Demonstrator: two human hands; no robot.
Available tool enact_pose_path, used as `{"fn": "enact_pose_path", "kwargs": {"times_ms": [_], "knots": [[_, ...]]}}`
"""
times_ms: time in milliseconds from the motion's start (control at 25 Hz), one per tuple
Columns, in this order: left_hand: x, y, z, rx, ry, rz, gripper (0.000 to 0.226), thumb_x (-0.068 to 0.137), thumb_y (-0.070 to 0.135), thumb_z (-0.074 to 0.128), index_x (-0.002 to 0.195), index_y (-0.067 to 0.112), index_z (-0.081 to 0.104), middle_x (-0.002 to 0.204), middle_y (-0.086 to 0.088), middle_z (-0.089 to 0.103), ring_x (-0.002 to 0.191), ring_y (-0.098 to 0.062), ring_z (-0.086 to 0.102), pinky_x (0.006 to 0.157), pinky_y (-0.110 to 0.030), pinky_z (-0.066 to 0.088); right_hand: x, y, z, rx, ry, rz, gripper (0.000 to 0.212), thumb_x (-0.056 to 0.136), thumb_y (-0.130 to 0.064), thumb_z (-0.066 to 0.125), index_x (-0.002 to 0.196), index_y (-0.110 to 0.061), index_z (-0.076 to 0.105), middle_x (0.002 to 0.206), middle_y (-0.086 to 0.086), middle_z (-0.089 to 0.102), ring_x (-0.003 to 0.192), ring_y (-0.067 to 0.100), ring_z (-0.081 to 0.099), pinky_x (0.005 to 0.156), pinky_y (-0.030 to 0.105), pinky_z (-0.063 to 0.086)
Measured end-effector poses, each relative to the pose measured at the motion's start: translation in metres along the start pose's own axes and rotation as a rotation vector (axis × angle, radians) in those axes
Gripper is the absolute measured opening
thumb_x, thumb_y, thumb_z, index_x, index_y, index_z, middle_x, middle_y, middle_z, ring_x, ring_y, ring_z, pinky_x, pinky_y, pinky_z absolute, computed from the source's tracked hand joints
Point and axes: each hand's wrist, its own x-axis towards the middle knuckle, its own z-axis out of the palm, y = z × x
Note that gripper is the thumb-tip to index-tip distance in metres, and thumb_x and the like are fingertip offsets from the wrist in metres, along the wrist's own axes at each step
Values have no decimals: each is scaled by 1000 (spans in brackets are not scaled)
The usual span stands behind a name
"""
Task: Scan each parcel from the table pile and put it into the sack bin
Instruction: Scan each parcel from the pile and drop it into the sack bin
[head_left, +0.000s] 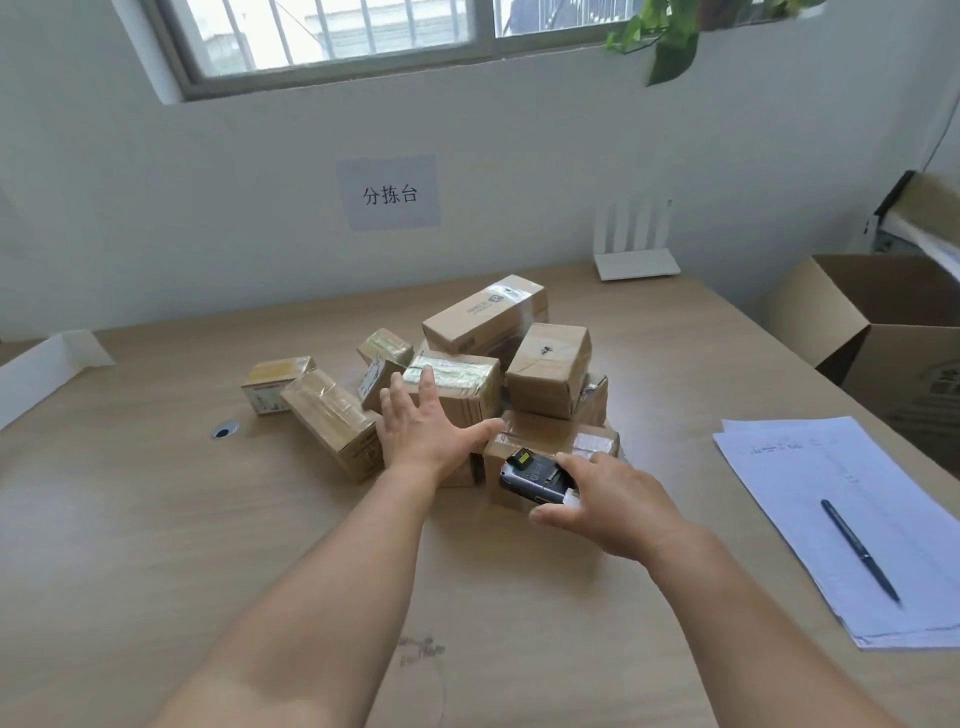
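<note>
Several brown cardboard parcels lie piled in the middle of the wooden table (156, 545). My left hand (421, 426) reaches over the pile with spread, straight fingers, just in front of a taped parcel (457, 382), and holds nothing. My right hand (608, 506) grips a dark handheld scanner (535, 475), which points toward the low front parcel (556, 436). A tall parcel (548, 369) and a long flat parcel (485, 314) sit at the back of the pile. An open cardboard box (852, 312) stands beyond the table's right edge.
A stack of white papers (810, 499) with a dark pen (860, 551) lies at the right. A white router (636, 262) stands by the wall. A white tray (36, 374) sits at the far left. A cable hole (224, 430) is left of the pile.
</note>
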Motion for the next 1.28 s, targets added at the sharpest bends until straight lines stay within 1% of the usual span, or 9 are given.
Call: {"fn": "enact_pose_path", "kwargs": {"times_ms": [200,320,480,600,760,880,1000,1120,1280], "knots": [[67,-1,5,104,-137,-69,127,58,93,49,154,30,-4,160,-14,-17,147,-37,-14,117,-59,0,41,-6,2,-4,-44,63,77,79,-76,52,139,-29,41,132,4,51,120,26,50,92,36,43],[89,-5,20,125,-197,-62,127,58,93,48,154,29,-5,159,-14,-20,146,-37,-16,114,-61,-1,55,-6,5,-9,-65,83,79,79,-76,52,142,-30,38,134,4,50,122,24,49,94,36,42],[89,-11,31,78,-118,-22,118,66,84,56,155,29,3,161,-12,-14,147,-38,-1,116,-55,13,59,-3,10,-14,-101,56,79,80,-76,51,143,-29,38,132,3,51,121,24,49,96,36,43],[71,-20,25,80,-12,-64,114,66,81,59,154,30,6,161,-10,-10,146,-38,5,116,-52,16,57,-5,8,-14,-116,-8,77,80,-74,53,141,-28,41,129,3,52,119,23,50,95,35,44],[23,-47,10,50,78,-243,114,66,79,61,154,31,7,161,-8,-10,146,-36,7,115,-50,17,51,-12,11,-17,-132,-158,73,80,-74,54,136,-28,45,126,2,54,117,24,51,93,36,43],[-23,-72,1,110,99,-406,112,67,80,59,153,28,10,160,-10,-6,144,-36,12,114,-49,19,40,-23,21,13,-176,-279,73,80,-72,55,137,-28,44,126,2,54,117,24,50,92,37,43],[-68,-94,-2,178,66,-590,108,66,80,57,150,22,19,157,-14,9,140,-36,19,111,-47,25,26,-36,36,33,-229,-365,72,81,-71,55,138,-27,43,118,2,53,111,24,51,90,37,43],[-99,-113,-9,200,-42,-775,103,63,82,56,142,20,32,145,-14,32,133,-35,31,104,-45,32,13,-50,52,60,-278,-425,68,80,-72,55,132,-30,48,113,1,53,105,23,52,83,35,42],[-116,-137,-9,147,-227,-896,109,57,92,49,139,22,40,145,-13,39,133,-34,35,102,-45,35,7,-71,59,58,-297,-454,61,78,-73,56,124,-32,52,103,-2,51,94,21,50,73,33,37]]}}
